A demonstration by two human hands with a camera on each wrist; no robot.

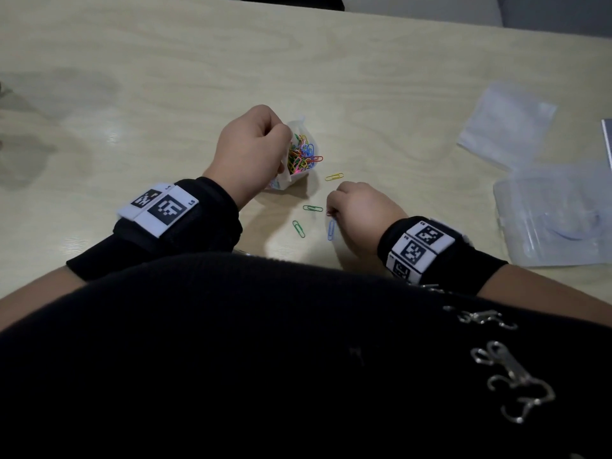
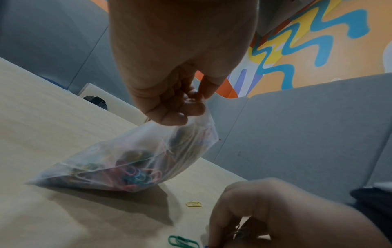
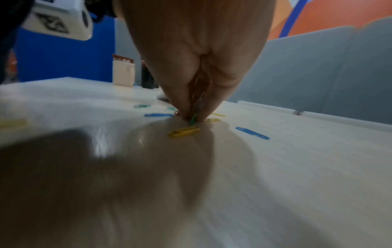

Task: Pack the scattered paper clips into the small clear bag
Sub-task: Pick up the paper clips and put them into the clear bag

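The small clear bag (image 1: 299, 154), part full of coloured paper clips (image 1: 303, 155), stands on the wooden table (image 1: 364, 77). My left hand (image 1: 251, 150) pinches the rim of the bag (image 2: 135, 161) and holds it up. My right hand (image 1: 359, 210) is low on the table, fingers bunched, pinching several clips (image 3: 196, 107) with the fingertips (image 3: 186, 115) touching the tabletop. Loose clips lie around it: a yellow one (image 1: 334, 176), two green ones (image 1: 312, 208) (image 1: 298, 228) and a blue one (image 1: 331, 229).
A clear plastic box (image 1: 556, 213) lies open at the right, with another clear bag (image 1: 506, 124) behind it. A grey divider panel (image 2: 307, 134) stands beyond the table's far edge. My dark shirt (image 1: 265, 359) covers the near edge.
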